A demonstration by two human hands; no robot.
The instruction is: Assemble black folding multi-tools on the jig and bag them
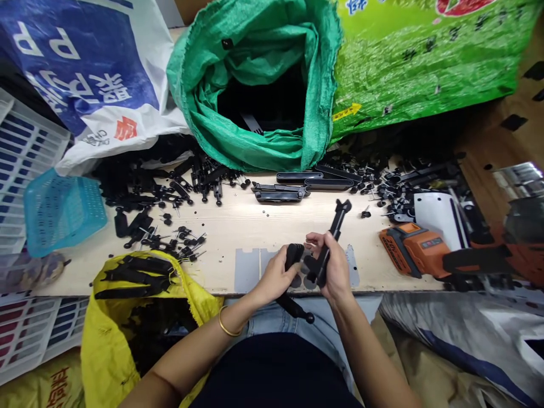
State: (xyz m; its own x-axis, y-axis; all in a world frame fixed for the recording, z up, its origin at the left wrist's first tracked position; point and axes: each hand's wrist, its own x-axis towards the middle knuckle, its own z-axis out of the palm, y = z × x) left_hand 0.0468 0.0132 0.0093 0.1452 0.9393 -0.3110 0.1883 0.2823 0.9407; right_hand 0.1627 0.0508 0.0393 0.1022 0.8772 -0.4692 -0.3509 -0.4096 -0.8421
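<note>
blue/wht bag reads "pp" & "聚", orange batt. pack "20v".

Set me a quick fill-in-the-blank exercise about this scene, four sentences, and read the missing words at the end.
1. The open sack at the upper middle of the picture is coloured ____.
2. The open sack at the lower left, with dark parts in its mouth, is coloured ____.
3. The gold-coloured bangle is on the ____ wrist.
4. The right hand holds a long part coloured ____.

Missing words: green; yellow; left; black.
</note>
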